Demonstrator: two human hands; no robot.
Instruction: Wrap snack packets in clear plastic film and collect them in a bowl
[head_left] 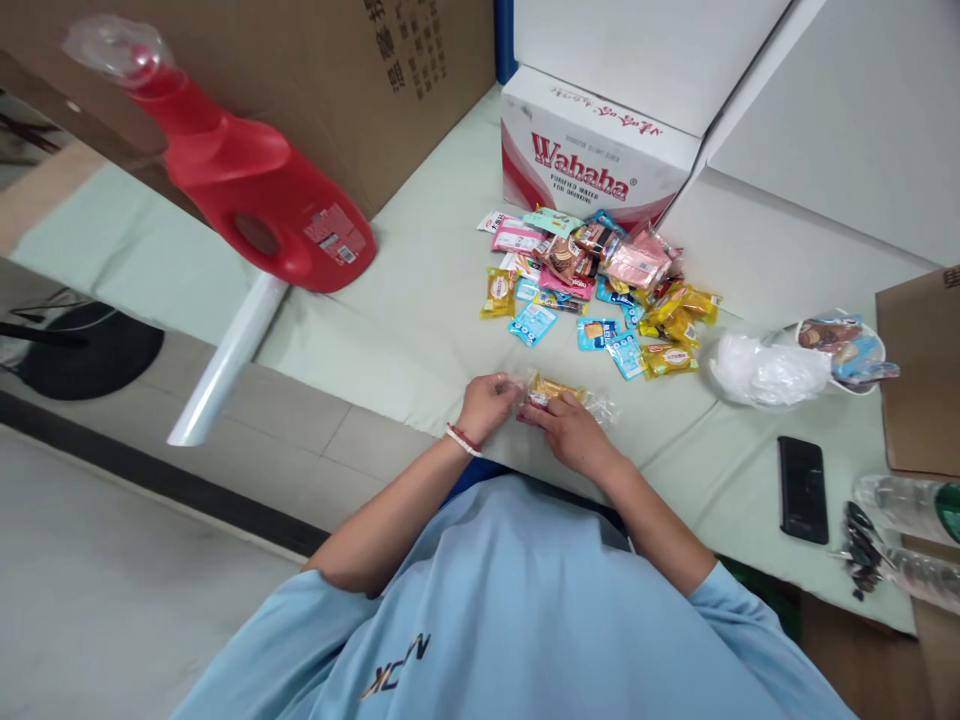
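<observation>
light-blue t-shirt (510, 600) fills the foreground. beyond it, the left grip (486, 405) is pinched together on one end of a clear plastic bag (604, 408); the right grip (576, 432) is curled closed over the same bag, which contains a yellow-wrapped snack (556, 387) and is held near the front edge of the counter (420, 320). individually wrapped snacks (577, 262) lie heaped behind, before a wahaha water carton (585, 165).

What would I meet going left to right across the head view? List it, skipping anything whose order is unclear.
Red bottle, left hand, right hand, black phone, brown cardboard box at the right edge.
</observation>
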